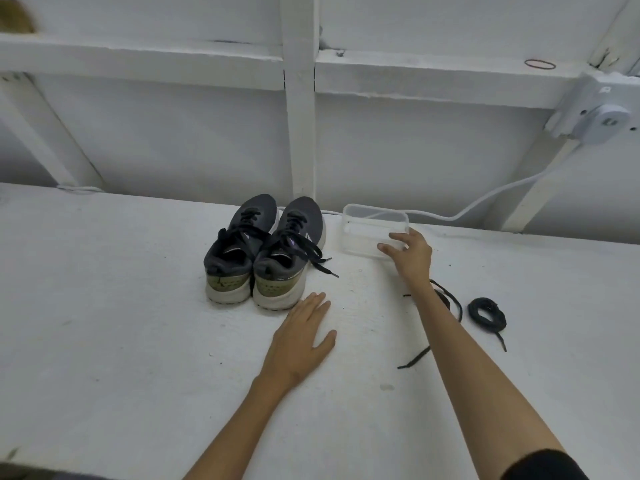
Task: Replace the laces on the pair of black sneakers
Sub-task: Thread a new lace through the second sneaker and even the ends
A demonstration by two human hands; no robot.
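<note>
Here we are over the white table, and the 2 black sneakers stand side by side toward its far edge, flanks touching, heels toward the camera and toes pointing at the white wall frame. The left-hand sneaker and the right-hand sneaker are both laced in black. A trailing lace spills off the right-hand one and runs out onto the table, tips pointing right.

The left hand lies flat on the table, palm down. Its fingers are straight and held together, the thumb splayed out to the right, the fingertips just beside the right-hand sneaker's heel but not on it.

Over on the other side, the right hand is out at the clear plastic container, which sits just beside the sneakers near the wall. The fingers curl over its near right corner and the thumb stretches along the near wall, so the hand has a grip on that corner.

Under that forearm runs a loose black lace, partly hidden by the arm, with 1 end poking out on the near side. Just to its right lies a coiled black lace, wound in a tight ring with 1 tip sticking out toward the camera.

A white cable snakes from behind the container up to a grey wall-mounted device, and a rubber band rests on the ledge above
</note>
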